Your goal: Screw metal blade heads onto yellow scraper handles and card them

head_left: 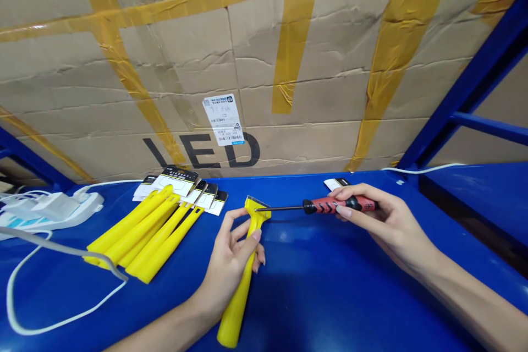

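Note:
My left hand (236, 256) is closed around the upper part of a yellow scraper (239, 308), whose long handle slants toward me. My right hand (383, 220) grips a red and black screwdriver (330, 205), held level. The screwdriver's shaft points left, and its tip meets the scraper just below the head. Whether the tip sits in a screw is too small to make out. Several more yellow scrapers (144, 236) lie side by side on the left, with black and white cards (177, 179) at their head ends.
A blue shelf surface (330, 297) lies under everything. Behind it stands a large taped cardboard box (313, 137) marked LED. A white power strip (78, 209) and a looping cable (20, 324) are on the left. Another card (335, 183) lies behind the screwdriver. Blue posts (466, 82) rise at both sides.

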`<state>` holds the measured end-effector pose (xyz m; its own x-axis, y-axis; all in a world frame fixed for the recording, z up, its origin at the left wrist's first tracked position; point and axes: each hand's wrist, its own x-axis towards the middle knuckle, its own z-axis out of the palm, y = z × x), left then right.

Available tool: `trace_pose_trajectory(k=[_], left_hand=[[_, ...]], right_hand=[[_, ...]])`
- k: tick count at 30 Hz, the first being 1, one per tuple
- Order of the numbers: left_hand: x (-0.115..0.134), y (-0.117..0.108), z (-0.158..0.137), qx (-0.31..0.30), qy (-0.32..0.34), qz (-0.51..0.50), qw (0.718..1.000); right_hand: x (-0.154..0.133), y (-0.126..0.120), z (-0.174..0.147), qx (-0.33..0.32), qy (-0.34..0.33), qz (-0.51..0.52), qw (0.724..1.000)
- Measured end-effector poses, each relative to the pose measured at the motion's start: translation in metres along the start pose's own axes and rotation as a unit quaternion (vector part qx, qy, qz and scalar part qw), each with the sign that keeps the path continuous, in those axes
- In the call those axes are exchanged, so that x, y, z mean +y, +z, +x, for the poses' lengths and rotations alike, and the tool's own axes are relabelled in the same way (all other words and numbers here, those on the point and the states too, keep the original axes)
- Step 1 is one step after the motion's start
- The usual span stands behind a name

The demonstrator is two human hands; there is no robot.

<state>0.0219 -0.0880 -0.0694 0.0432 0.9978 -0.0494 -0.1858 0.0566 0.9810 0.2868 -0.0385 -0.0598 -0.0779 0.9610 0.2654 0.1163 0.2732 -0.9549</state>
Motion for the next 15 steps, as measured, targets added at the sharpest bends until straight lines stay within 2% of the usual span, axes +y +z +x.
trace_pose_trajectory(k=[5,10,15], left_hand=[[-0.003,-0.001,0.001,0.004,0.009,0.002,1.0],[-0.005,-0.003,0.002,0.021,0.013,0.001,1.0],[-0.005,-0.005,0.002,0.057,0.019,-0.013,0.998]], right_hand=[[-0.004,0.004,-0.002,0.003,-0.02,-0.035,0.999],[-0.012,0.009,-0.01,0.022,-0.002,-0.092,0.996],[-0.012,0.009,-0.011,-0.082,-0.005,-0.046,0.996]])
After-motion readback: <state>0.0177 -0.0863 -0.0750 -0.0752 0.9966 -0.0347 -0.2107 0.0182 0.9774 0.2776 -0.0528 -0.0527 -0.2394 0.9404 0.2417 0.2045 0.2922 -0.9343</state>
